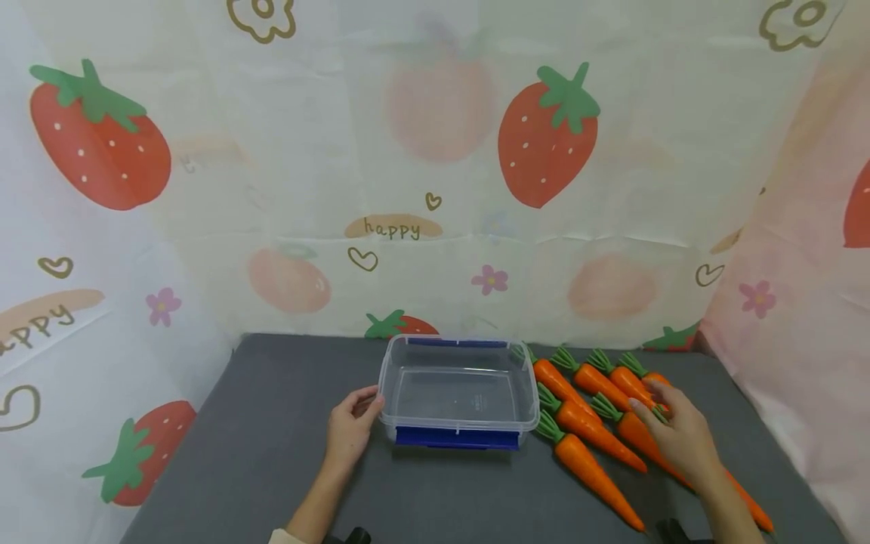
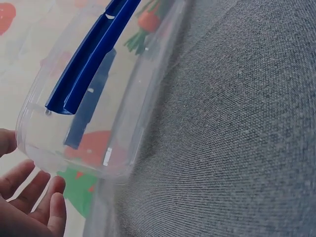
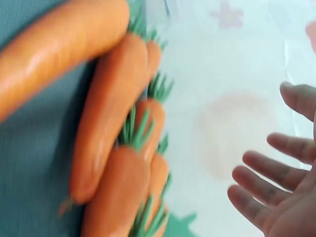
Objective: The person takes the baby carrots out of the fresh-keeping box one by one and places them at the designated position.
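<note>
A clear plastic food container (image 1: 462,423) with blue side clips stands lidless on the grey cloth. My left hand (image 1: 350,427) is at its left side, thumb and fingers curled about the rim at the corner; in the left wrist view the fingertips (image 2: 57,185) lie just under that rim. Several orange carrots with green tops lie to the right of the container, the nearest carrot (image 1: 594,480) pointing toward me. Over the right-hand carrots hovers my right hand (image 1: 683,431). Its fingers (image 3: 259,182) are spread and hold nothing in the right wrist view.
Grey cloth (image 1: 272,438) covers the table. A strawberry-printed curtain (image 1: 435,189) hangs behind the table and along both sides. Part of the carrot pile (image 3: 123,182) overlaps, with tops toward the back. Dark objects (image 1: 356,535) show at the bottom edge beside the wrists.
</note>
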Tool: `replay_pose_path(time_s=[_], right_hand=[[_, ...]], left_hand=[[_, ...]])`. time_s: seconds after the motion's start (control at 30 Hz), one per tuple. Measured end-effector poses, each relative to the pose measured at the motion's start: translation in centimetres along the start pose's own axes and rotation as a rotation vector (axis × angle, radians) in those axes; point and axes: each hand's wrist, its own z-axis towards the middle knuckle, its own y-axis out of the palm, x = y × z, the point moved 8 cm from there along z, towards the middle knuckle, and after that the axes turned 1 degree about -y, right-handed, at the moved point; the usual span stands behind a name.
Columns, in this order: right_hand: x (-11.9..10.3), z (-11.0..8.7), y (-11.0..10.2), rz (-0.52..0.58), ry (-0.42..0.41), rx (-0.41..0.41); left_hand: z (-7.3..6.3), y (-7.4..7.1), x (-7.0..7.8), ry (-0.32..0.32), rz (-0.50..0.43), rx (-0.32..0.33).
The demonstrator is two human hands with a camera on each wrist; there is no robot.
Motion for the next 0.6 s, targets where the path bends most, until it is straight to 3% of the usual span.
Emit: replay_pose_path(time_s=[0.27,0.47,0.6], right_hand=[[-3.9,1.3,3.3,-0.008,-0.107,0.085],[-6.5,2.0,6.6,-0.06,-0.147,0.064],[-8.4,2.2,8.7,-0.131,-0.218,0.065]], left_hand=[[-0.2,-0.2,0.3,0.007,-0.006,-0.021],[-0.3,-0.5,0.9,0.036,0.044,0.002],[-0.4,-0.7,1.5,0.097,0.102,0.029]])
